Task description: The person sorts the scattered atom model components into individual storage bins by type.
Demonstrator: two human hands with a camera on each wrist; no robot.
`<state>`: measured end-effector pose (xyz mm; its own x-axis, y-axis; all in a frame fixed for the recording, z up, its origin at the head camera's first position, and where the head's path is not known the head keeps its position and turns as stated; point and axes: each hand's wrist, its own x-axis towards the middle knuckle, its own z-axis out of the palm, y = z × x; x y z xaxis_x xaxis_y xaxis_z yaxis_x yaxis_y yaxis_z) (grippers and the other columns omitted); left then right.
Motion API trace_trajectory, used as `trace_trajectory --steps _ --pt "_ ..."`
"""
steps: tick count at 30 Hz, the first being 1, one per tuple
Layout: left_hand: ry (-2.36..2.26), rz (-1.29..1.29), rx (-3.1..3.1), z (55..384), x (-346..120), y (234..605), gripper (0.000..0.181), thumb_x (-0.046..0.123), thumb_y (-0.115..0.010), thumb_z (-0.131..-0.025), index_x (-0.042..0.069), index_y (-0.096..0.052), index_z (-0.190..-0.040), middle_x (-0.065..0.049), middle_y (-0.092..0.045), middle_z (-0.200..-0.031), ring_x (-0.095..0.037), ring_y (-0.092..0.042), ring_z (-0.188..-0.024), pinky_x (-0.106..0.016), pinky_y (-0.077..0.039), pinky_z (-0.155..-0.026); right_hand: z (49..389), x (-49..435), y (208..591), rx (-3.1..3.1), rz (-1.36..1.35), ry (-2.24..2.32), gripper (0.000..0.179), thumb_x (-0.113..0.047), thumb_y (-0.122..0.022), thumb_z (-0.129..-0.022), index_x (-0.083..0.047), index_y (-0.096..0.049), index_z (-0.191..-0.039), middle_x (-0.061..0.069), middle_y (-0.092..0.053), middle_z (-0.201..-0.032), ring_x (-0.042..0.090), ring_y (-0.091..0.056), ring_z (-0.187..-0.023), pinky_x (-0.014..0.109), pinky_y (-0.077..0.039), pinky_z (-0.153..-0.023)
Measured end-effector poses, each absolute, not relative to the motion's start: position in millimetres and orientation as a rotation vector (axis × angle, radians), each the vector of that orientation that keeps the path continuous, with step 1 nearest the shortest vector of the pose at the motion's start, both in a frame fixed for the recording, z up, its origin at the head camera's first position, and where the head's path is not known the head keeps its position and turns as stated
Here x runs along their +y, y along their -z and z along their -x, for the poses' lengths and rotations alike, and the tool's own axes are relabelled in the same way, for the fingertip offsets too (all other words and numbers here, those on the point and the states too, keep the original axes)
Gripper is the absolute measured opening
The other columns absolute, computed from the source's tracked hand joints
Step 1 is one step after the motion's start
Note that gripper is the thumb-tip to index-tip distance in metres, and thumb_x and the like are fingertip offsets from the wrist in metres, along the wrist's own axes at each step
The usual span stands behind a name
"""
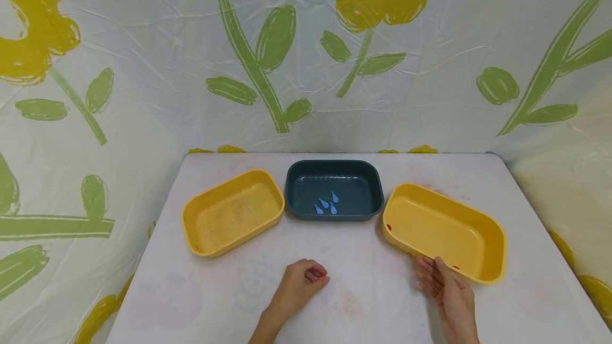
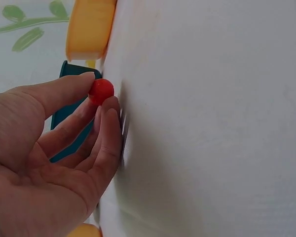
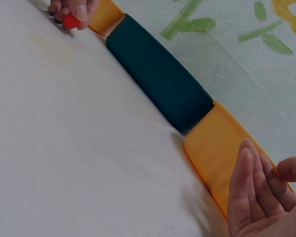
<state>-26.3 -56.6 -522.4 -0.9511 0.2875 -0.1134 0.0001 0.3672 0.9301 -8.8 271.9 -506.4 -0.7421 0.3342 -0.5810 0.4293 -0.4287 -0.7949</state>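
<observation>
My left hand (image 1: 297, 286) pinches a small shiny red ball (image 2: 102, 92) between thumb and fingertips, just above the table at the middle front. At the near side of the right yellow bin (image 1: 435, 222), my right hand (image 1: 454, 301) has its fingers fairly straight and nothing visible in them. Its thumb is at the bin's rim; whether it touches is hard to tell. Two red bits, one red piece (image 1: 389, 227) at the left and another red piece (image 1: 456, 267) at the front, show partly inside that bin, the rest hidden by its wall.
A dark teal bin (image 1: 334, 216) stands at the back middle with several blue drop-shaped pieces (image 1: 333, 208) inside. Left of it, an angled yellow bin (image 1: 191, 227) holds a few faint pale sticks (image 1: 253, 215). A flower-printed cloth (image 1: 406, 100) hangs behind the white-covered table (image 1: 363, 291).
</observation>
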Motion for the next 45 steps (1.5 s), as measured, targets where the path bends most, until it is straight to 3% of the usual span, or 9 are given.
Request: trace_trajectory --steps 26,45 --pt "-1.732 -0.310 2.370 55.5 -45.6 511.7 0.009 0.010 -0.078 -0.092 0.003 -0.074 -0.096 -0.003 -0.073 -0.090 -0.011 -0.068 -0.078 -0.022 -0.057 -0.074 9.9 273.1 509.1 1.638 -1.097 2.359 0.031 -0.043 -0.058 -0.104 -0.025 -0.081 -0.094 -0.007 -0.078 -0.097 0.012 -0.074 -0.083 0.026 -0.060 -0.072" --pt "-1.729 -0.269 2.335 79.8 -19.1 486.0 0.012 0.016 -0.079 -0.093 0.007 -0.075 -0.099 0.002 -0.073 -0.091 -0.006 -0.065 -0.080 -0.020 -0.056 -0.079 9.2 273.9 510.4 1.650 -1.077 2.371 0.031 -0.043 -0.059 -0.103 -0.024 -0.081 -0.096 -0.007 -0.078 -0.097 0.013 -0.074 -0.083 0.026 -0.060 -0.072"
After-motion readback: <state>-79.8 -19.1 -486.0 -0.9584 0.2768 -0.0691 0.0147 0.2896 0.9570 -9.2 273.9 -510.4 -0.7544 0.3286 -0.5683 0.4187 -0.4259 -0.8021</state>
